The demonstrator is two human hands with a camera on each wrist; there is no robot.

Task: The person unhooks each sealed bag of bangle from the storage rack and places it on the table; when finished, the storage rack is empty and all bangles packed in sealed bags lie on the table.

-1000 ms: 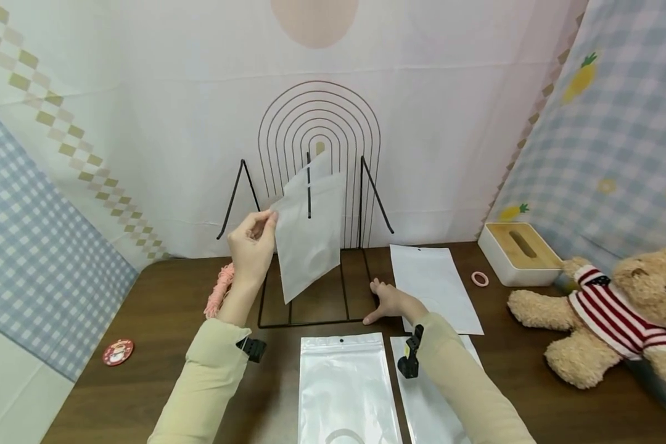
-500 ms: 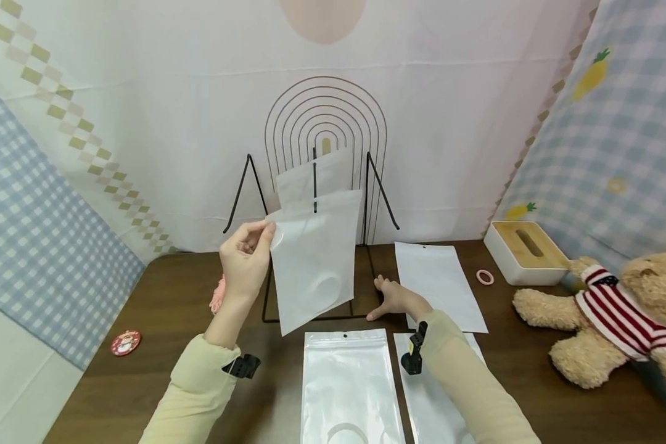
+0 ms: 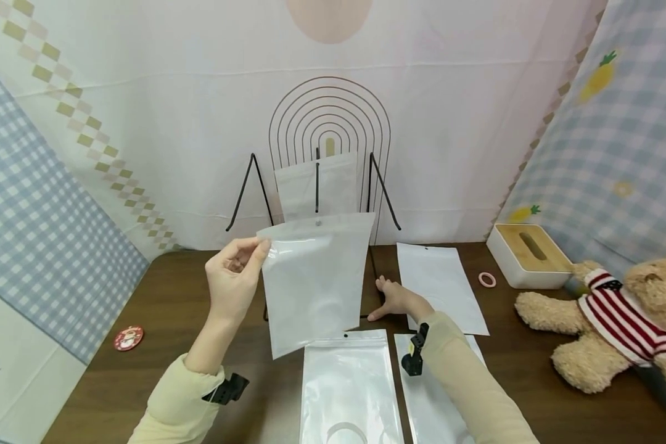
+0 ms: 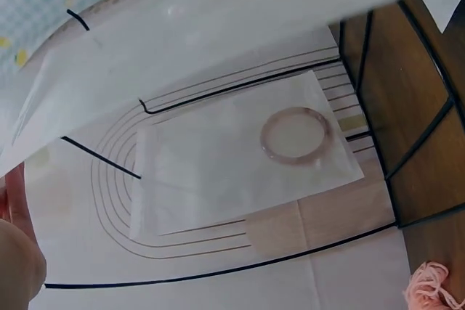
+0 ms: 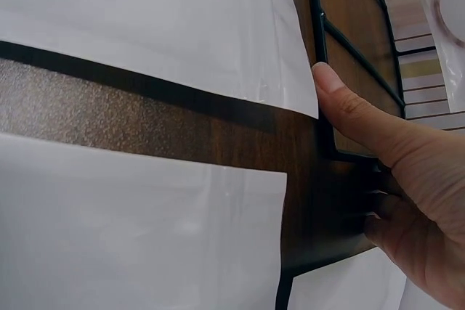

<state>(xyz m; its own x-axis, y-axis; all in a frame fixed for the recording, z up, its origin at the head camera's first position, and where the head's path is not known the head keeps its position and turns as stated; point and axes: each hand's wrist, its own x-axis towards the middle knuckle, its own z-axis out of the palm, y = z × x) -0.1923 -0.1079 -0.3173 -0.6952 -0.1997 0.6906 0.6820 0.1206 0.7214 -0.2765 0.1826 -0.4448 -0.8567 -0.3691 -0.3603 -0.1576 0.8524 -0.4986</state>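
My left hand [image 3: 233, 271] pinches the top left corner of a white plastic pouch [image 3: 316, 277] and holds it in the air in front of a black wire rack [image 3: 385, 191]. The left wrist view shows that held pouch [image 4: 182, 49] from below. A second pouch [image 3: 333, 185] stands in the rack; the left wrist view shows a pink ring [image 4: 295, 136] inside it. My right hand [image 3: 394, 299] rests on the table at the rack's front right corner. Its thumb [image 5: 349, 107] lies along the rack's base wire [image 5: 316, 27].
Three more white pouches lie flat on the brown table: one in front [image 3: 346, 388], one right of the rack [image 3: 438, 290], one under my right forearm [image 3: 427, 401]. A tissue box [image 3: 524, 253], loose pink ring [image 3: 486, 280], teddy bear [image 3: 616, 320] and red badge [image 3: 129, 338] lie around.
My left hand has drawn the pouch out of the rack, down and toward me, turning its flat face to the head camera. The right hand has stayed at the rack's corner.
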